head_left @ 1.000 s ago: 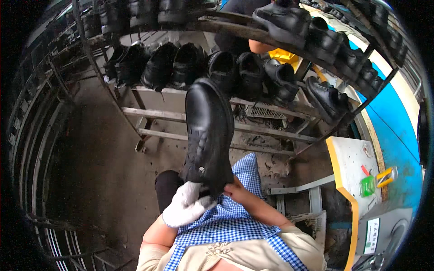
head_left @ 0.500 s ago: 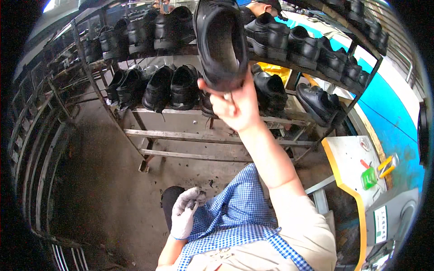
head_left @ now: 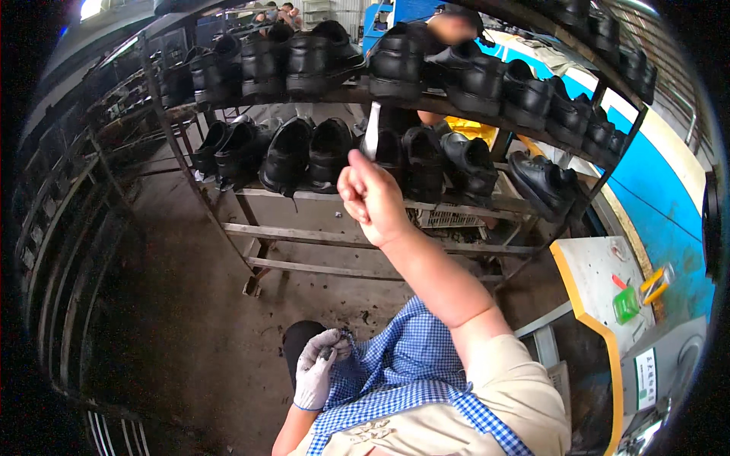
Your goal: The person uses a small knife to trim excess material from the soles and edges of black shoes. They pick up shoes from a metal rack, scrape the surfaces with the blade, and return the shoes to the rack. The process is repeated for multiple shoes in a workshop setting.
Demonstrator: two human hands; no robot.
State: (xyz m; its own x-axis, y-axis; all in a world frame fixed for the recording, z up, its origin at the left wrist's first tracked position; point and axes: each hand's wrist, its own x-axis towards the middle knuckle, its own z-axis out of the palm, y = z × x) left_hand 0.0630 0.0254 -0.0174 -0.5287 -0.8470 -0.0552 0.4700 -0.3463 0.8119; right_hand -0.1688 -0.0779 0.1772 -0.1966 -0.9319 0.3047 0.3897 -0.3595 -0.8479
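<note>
Near the centre of the frame, the bare right hand (head_left: 372,201) clenches its fingers around a flat pale tool (head_left: 372,133), which points up toward a black shoe (head_left: 396,67) at upper centre. Lower down, the gloved left hand (head_left: 315,366) curls around a small dark piece (head_left: 327,353), too indistinct to identify.

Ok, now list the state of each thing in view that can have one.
Right hand: bare, closed on a pale flat tool
Pale flat tool: held, pointing up
Left hand: gloved, fingers curled around a small dark piece
Upper-shelf shoes: upright, in a row
Lower-shelf shoes: openings showing
Checked apron: worn, creased
Green container: open or closed, can't tell
</note>
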